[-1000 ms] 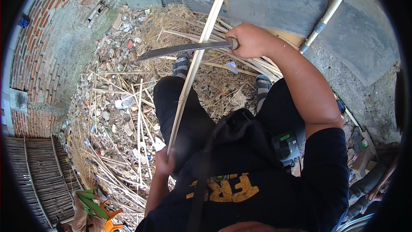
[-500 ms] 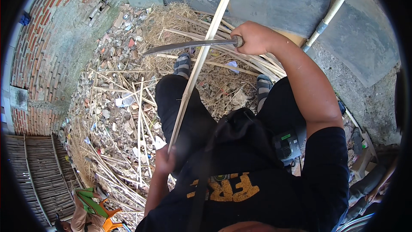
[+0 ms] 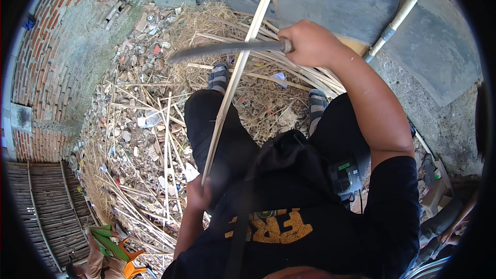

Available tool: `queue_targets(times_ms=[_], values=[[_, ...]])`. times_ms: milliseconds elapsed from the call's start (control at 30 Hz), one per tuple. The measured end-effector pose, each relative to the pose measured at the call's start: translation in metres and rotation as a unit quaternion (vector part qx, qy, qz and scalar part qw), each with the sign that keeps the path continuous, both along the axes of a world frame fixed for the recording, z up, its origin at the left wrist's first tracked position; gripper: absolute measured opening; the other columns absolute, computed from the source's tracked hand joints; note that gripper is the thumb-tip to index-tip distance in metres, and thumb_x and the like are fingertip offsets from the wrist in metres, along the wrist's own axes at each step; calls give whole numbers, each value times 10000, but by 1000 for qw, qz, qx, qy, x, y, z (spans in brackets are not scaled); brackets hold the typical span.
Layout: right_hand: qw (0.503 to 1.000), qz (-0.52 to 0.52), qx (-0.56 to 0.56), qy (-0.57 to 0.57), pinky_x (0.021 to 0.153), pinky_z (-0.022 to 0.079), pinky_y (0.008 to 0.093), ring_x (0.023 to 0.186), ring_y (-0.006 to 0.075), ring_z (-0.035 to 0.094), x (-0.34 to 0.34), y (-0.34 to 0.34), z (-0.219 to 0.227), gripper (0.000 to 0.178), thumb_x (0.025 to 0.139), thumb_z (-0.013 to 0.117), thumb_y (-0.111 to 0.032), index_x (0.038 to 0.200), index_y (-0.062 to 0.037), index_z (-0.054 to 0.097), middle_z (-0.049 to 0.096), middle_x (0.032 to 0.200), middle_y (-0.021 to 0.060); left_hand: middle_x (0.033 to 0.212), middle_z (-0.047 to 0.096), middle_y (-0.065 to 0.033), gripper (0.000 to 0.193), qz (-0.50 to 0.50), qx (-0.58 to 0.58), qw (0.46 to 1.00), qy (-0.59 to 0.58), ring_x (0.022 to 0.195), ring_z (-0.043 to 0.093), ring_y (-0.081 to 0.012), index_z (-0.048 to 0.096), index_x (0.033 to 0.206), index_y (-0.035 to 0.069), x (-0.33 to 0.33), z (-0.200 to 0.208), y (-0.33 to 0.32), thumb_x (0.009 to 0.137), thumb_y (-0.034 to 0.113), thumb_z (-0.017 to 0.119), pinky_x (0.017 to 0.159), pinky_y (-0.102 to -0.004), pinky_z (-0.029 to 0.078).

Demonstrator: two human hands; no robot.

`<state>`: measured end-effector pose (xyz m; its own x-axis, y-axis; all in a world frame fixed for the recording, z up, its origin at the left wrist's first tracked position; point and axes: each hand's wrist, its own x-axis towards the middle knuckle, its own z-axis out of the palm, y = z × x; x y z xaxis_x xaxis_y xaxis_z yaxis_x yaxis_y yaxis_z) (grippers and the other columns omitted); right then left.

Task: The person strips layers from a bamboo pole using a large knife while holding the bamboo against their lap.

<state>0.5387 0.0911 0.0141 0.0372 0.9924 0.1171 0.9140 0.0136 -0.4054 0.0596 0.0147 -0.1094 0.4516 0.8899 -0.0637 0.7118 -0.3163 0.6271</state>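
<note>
My right hand (image 3: 309,43) is shut on the handle of a long grey blade (image 3: 222,50), held level with its edge lying across a long pale bamboo strip (image 3: 238,70). The blade points to the left. My left hand (image 3: 197,195) grips the near end of the strip down by my left thigh. The strip runs from that hand up and away past the top of the view. I am seated, with dark trousers and sandalled feet (image 3: 219,77) planted in the litter.
Split bamboo strips and dry shavings (image 3: 155,139) cover the ground in front and to the left. A curved brick wall (image 3: 57,57) stands at left, a woven bamboo panel (image 3: 36,206) at lower left, grey concrete slabs and a white pipe (image 3: 408,5) at upper right.
My right hand and the blade have slid a little further up along the strip, away from me. My left hand has kept its hold at the near end.
</note>
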Motion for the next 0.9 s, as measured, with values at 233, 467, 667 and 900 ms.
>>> queue_targets(times_ms=[233, 467, 667, 900], values=[[1000, 10, -16, -10, 732, 529, 477, 801, 385, 662, 14, 16, -11, 206, 716, 671, -120, 907, -44, 682, 677, 784, 179, 583, 545, -156, 374, 22, -21, 1000, 7, 527, 559, -270, 602, 823, -30, 6, 2, -1, 1014, 281, 521, 530, -401, 412], [996, 18, -77, -52, 796, 552, 475, 896, 346, 691, -16, 3, 0, 262, 745, 624, -103, 989, -75, 716, 710, 883, 160, 609, 591, -209, 170, 11, -5, 999, 34, 567, 631, -399, 632, 841, -2, -1, 7, -5, 936, 125, 570, 520, -445, 473], [999, -30, -16, 28, 775, 539, 459, 824, 397, 670, 14, 23, -19, 283, 739, 683, -165, 985, -27, 703, 691, 835, 214, 625, 608, -214, 175, 11, 9, 998, 61, 600, 649, -406, 648, 860, 4, 1, -2, -4, 940, 138, 568, 543, -444, 489], [995, -13, -93, -33, 822, 556, 456, 922, 300, 693, -3, 5, 1, 274, 763, 643, -137, 1023, -105, 720, 716, 935, 147, 597, 585, -197, 198, 22, 6, 999, 30, 557, 625, -403, 615, 808, 12, 2, 8, -6, 944, 141, 553, 513, -440, 470]])
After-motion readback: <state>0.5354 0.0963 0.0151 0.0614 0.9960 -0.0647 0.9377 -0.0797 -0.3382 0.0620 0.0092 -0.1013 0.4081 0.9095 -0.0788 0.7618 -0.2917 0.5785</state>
